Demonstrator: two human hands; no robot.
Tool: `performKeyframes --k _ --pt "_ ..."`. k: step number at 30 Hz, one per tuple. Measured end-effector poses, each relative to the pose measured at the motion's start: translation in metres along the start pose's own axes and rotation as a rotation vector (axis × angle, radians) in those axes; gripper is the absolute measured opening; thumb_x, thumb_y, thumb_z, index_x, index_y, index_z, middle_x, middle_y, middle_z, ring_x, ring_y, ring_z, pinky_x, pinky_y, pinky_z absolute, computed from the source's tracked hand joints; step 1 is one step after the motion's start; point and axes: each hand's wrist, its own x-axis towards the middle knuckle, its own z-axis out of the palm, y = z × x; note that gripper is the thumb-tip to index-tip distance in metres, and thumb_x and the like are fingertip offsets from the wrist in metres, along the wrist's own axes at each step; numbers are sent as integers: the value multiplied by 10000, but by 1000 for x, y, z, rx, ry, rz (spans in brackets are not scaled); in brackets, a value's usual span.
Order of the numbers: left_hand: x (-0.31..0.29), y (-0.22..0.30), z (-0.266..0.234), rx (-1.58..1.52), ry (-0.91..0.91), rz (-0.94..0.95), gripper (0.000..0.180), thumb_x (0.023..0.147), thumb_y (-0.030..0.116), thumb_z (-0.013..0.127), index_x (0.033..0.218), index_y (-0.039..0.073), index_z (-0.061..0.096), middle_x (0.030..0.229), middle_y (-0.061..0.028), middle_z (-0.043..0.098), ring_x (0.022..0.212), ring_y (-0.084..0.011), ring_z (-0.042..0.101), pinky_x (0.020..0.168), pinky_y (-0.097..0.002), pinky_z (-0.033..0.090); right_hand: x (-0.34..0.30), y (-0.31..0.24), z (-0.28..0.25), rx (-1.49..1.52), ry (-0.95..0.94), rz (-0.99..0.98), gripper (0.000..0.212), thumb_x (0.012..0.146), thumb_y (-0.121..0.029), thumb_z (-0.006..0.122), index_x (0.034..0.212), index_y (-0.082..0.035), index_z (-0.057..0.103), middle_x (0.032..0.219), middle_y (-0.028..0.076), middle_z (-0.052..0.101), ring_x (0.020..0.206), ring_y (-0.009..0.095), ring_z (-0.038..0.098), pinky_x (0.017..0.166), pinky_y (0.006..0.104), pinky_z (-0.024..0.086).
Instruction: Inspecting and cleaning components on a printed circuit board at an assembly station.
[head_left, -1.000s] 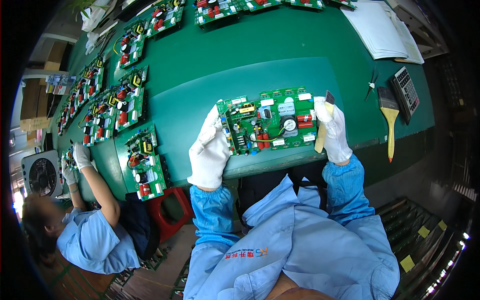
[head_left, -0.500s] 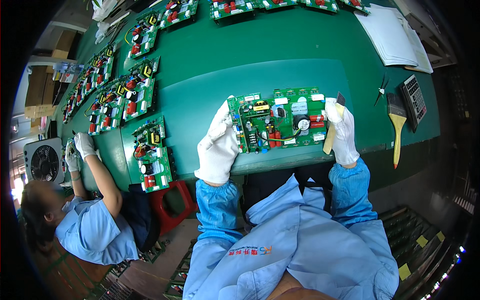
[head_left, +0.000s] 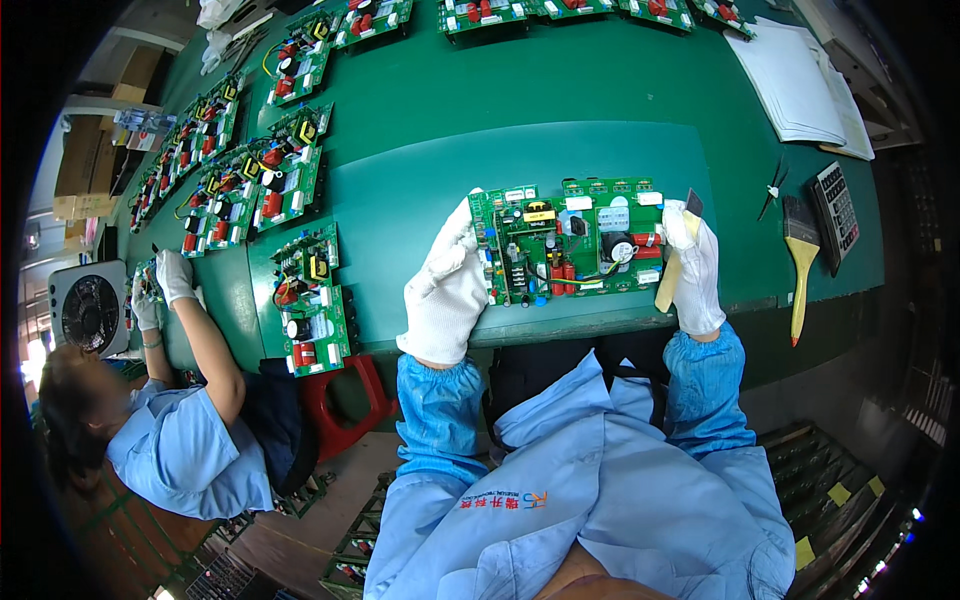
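I hold a green circuit board (head_left: pixel 590 232) level over the near edge of the table, both hands in white gloves. My left hand (head_left: pixel 446 285) is closed on the board's left edge. At its right edge my right hand (head_left: pixel 697 270) is closed too, gripping the board along with a flat tool (head_left: pixel 668 284) that has a pale handle and a dark end. The tool stands upright beside the board, partly hidden by the glove. Red, black and yellow parts, white connectors and a black-and-yellow wire cover the board's upper face.
Several similar boards (head_left: pixel 312 325) stand along the left and far table (head_left: pixel 480 90). At right lie papers (head_left: pixel 790 85), a black tie or clip (head_left: pixel 772 190), a yellow-handled brush (head_left: pixel 802 275) and a calculator (head_left: pixel 836 210). A co-worker (head_left: pixel 190 430) sits at left by a fan (head_left: pixel 88 310).
The view has shifted slightly, so the table's things appear a little further right. Both hands keep their hold on the board, with hardly any movement over the table.
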Motion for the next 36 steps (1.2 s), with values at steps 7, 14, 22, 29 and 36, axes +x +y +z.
performKeyframes --k 7,14,22,29,36 --pt "1 -1 2 -20 2 20 788 775 249 547 1460 -41 285 1398 -160 457 1226 -271 496 979 -342 438 -1 -6 2 -15 2 -2 340 945 -316 589 1071 0 602 902 29 607 829 97 563 757 253 450" --pt "4 -6 -10 -69 -10 -18 757 791 238 538 1456 -34 301 1386 -141 471 1179 -250 524 932 -332 457 1 -6 1 -56 -1 -13 336 945 -321 584 1056 -5 600 898 25 604 815 99 555 752 255 448" --pt "2 -5 -5 -105 -33 -8 691 831 216 510 1450 -25 319 1360 -143 487 1171 -234 506 965 -306 402 0 -6 2 -32 -20 -7 341 947 -325 580 1056 -2 601 909 29 603 824 102 556 752 257 450" --pt "2 -6 -15 -151 -59 -23 665 849 197 484 1455 -18 311 1350 -135 493 1131 -217 522 927 -291 422 1 -4 -1 -66 -44 -5 375 954 -335 570 1089 13 602 966 53 625 875 112 582 780 264 464" --pt "4 -7 -21 -147 -83 -40 622 880 160 461 1462 2 308 1294 -112 521 1074 -199 525 904 -278 417 2 -4 -4 -104 -87 30 397 968 -351 543 1099 18 603 950 62 621 856 125 575 772 273 463"
